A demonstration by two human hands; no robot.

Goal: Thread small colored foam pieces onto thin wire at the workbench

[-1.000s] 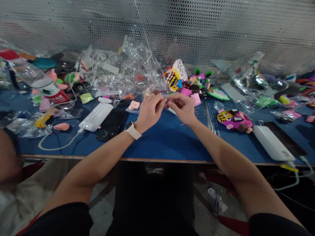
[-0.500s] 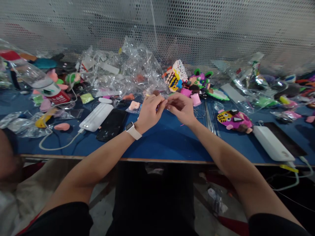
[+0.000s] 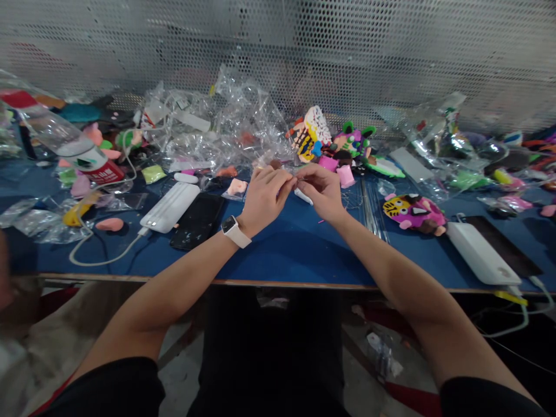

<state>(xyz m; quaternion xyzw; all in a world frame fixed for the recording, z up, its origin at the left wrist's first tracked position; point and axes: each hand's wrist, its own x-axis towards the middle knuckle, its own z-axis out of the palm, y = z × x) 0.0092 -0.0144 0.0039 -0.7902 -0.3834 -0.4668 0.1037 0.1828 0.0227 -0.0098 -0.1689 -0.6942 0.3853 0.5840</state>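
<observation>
My left hand (image 3: 264, 197) and my right hand (image 3: 319, 191) meet fingertip to fingertip over the blue table (image 3: 278, 255), a little beyond its middle. Both are pinched shut on something tiny between the fingers that I cannot make out. My left wrist wears a white watch (image 3: 234, 230). Just behind the hands lie colourful foam figures (image 3: 330, 145) and small pink pieces (image 3: 343, 174). A small white strip (image 3: 303, 197) lies on the table under my right fingers.
Crumpled clear plastic bags (image 3: 217, 127) pile up at the back. A white power bank (image 3: 169, 205) and black phone (image 3: 197, 220) lie at left, a pink-and-yellow foam figure (image 3: 412, 211), a white power bank (image 3: 482, 255) at right. A perforated metal screen (image 3: 347, 52) backs the table.
The hands stay pinched together in nearly the same spot; the fingers shift slightly. A person's shape at the left edge has drawn back out of view.
</observation>
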